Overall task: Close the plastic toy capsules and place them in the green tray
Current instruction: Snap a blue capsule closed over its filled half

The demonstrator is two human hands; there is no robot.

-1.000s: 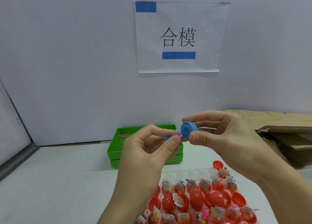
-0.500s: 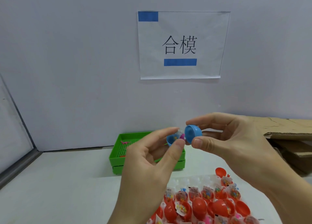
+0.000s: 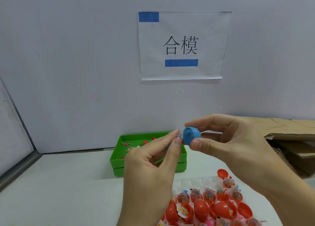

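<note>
The right hand [image 3: 238, 150] pinches a blue capsule half [image 3: 191, 136] between thumb and forefinger, open rim turned toward the left hand. The remaining fingers are extended and relaxed behind it. The left hand [image 3: 153, 166] pinches the mating half [image 3: 168, 146] between thumb and forefinger; this part is almost wholly hidden by the fingers, with only a sliver of blue and a pink toy piece [image 3: 178, 136] showing at the fingertips. The two halves are just beside each other but not joined.

Beyond the hands, directly behind the left fingertips, stands the green tray [image 3: 119, 159]. It holds a few red pieces and a small pink item; whether any of these is a closed capsule cannot be determined. Below the hands, nearest the person, lies a clear blister sheet [image 3: 192, 183] filled with red capsule halves [image 3: 201, 208] and toy packets, all still open. To the right of the right hand sits a cardboard box [image 3: 293, 150]. A paper sign [image 3: 182, 45] is fixed to the wall above.

Progress, as a judgement: early. The current capsule is at the alignment step; pressing shut and transfer to the tray remain, followed by the many red units below.

Compared with half a second ago, the left fingers now cover the mating half, which was then visible as an open blue cup. The right hand's half sits closer to the left fingertips. The grips are unchanged.
</note>
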